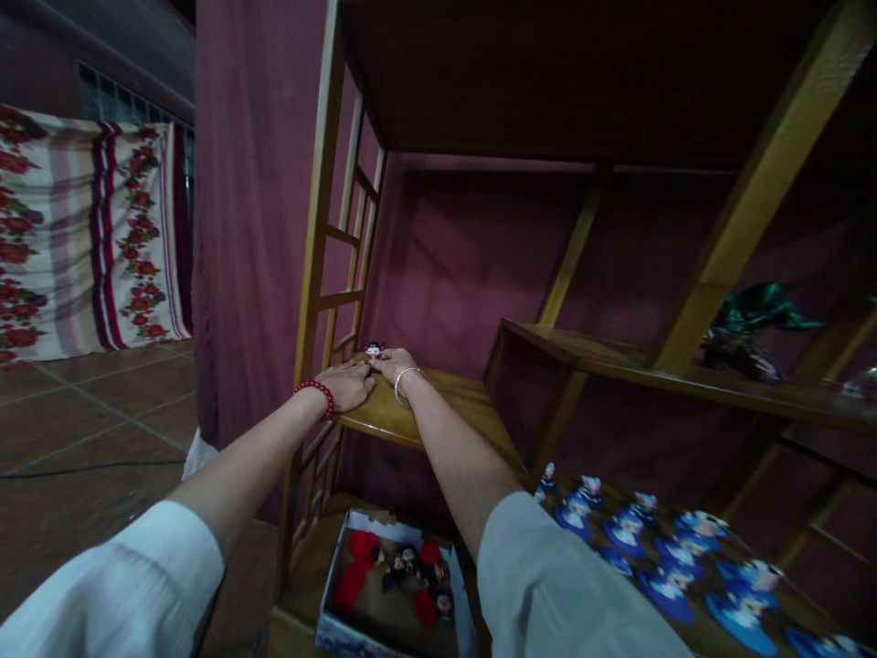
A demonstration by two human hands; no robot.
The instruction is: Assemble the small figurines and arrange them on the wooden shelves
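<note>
A small figurine [374,351] with dark hair and a pale face stands at the back left of the wooden shelf [438,393]. My right hand [396,366], with a silver bangle at the wrist, reaches in from the right and closes its fingers on the figurine's lower part. Flat on the shelf just left of it lies my left hand [348,386], fingers stretched out, a red bead bracelet on its wrist. Its fingertips come close to the figurine's base; whether they touch it I cannot tell.
Below, an open box [384,631] holds dark figurines and red round pieces. Several blue-and-white figurines [675,576] on blue bases stand at the lower right. A lattice side frame [322,228] borders the shelf at left. A dark green ornament [760,311] sits on a higher right shelf.
</note>
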